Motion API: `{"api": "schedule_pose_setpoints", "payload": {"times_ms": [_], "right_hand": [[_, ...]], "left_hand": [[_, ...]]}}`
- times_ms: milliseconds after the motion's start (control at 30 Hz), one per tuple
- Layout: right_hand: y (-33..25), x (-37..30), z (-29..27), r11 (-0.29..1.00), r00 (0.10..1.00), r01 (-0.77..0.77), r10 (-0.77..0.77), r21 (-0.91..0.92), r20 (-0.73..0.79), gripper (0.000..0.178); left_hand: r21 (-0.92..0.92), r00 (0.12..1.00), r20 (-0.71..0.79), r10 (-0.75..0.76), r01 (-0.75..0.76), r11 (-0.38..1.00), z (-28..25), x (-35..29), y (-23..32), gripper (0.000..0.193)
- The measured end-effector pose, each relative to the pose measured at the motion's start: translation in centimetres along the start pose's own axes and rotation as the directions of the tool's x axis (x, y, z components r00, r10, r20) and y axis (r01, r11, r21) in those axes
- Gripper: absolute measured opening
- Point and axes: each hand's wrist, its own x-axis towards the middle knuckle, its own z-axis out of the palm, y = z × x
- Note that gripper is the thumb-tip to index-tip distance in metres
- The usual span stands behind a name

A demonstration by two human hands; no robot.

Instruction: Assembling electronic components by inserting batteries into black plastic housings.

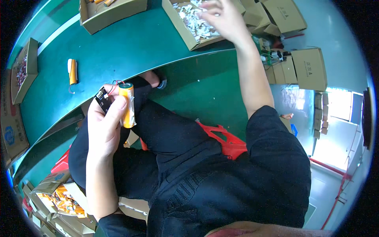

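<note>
My left hand is closed around an orange cylindrical battery, held upright above my lap. Whitish, ragged film clings to the battery's side. Thin red and black wires at its top run toward a small black circuit board, pinched in the same hand. Out at the far right, my right hand hovers over a shallow cardboard box full of crumpled white scraps. Its fingers are spread, and I see nothing held in them. Another orange battery with wires lies on the green table at the left.
The green table has a curved near edge. Another cardboard box with orange batteries stands at the back; a box of small dark parts sits far left. Low at the left is a carton of orange batteries. Cartons stand right.
</note>
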Motion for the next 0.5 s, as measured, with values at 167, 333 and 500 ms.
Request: {"api": "schedule_pose_setpoints", "payload": {"times_ms": [167,333,500], "right_hand": [[-5.0,-1.9,2.2,0.935,0.980,0.039,0.034,0.354,-0.197,0.053],[-12.0,-5.0,8.2,0.562,0.934,0.103,-0.338,0.820,0.114,0.055],[-17.0,-7.1,13.6,0.586,0.893,0.401,-0.423,0.705,-0.156,0.014]], "left_hand": [[-0.060,0.998,-0.059,0.025,-0.028,0.998,0.1,0.1,0.3,0.026],[-0.087,0.985,-0.112,0.135,-0.145,0.986,-1.0,-0.1,0.9,0.028],[0.096,0.933,-0.236,0.273,-0.257,0.962,-0.5,0.2,1.7,0.027]]}}
